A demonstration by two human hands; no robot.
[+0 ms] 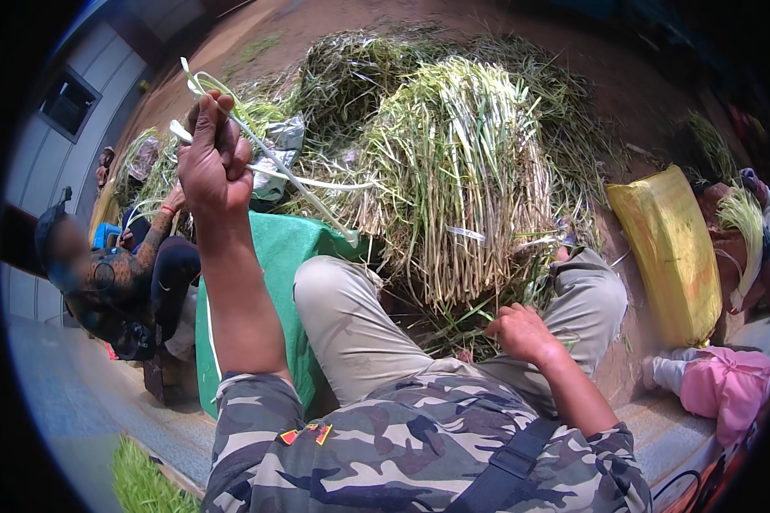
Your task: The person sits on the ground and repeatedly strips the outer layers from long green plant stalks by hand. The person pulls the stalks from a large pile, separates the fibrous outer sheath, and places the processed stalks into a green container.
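Note:
My left hand (pixel 215 151) is raised on the left side, its fingers and thumb pinched on a few pale green plant stalks (pixel 283 168). Their looped ends stick up above the fingertips, and the lower ends hang toward the big pile. Low beside my right thigh rests my right hand (pixel 525 332), fingers curled, over loose green leaves (pixel 468 326). Whether it grips anything is hidden. Before me lies a large stacked pile of cut green stalks (pixel 462 192), root ends toward me. A pale strip (pixel 465 233) lies across its lower part.
A green sack (pixel 276 237) stands against my left leg. Withered leaves (pixel 353 70) are heaped behind the pile. A yellow sack (pixel 667 256) stands on the right, near a person holding a stalk bundle (pixel 747 237) and a small child in pink (pixel 725 388). Another person (pixel 112 269) sits at left.

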